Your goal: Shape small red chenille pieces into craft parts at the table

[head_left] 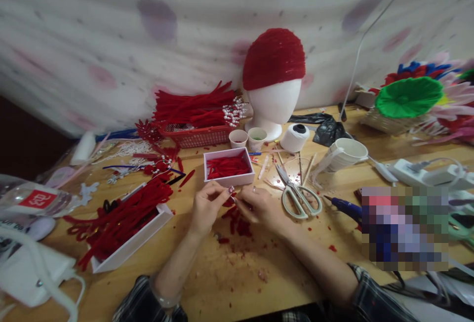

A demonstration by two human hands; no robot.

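My left hand (208, 204) and my right hand (259, 206) meet over the middle of the table, fingertips pinched close together. Between them is a small red chenille piece (228, 202), partly hidden by the fingers. Under the hands lie red chenille scraps (242, 227). Just beyond stands a white box (229, 180) with short red chenille pieces (227, 165) in it. Scissors (301, 201) with pale handles lie slightly open to the right of my right hand. A longer white box (133, 240) full of red chenille stems (137, 213) stands on the left.
A red basket (202, 138) of chenille stems, two paper cups (238, 139), a thread spool (295, 138) and a foam head (276, 102) in a red cap (274, 59) stand at the back. Rightward are a white cup (346, 155), a blue glue gun (346, 208) and power strips (411, 173).
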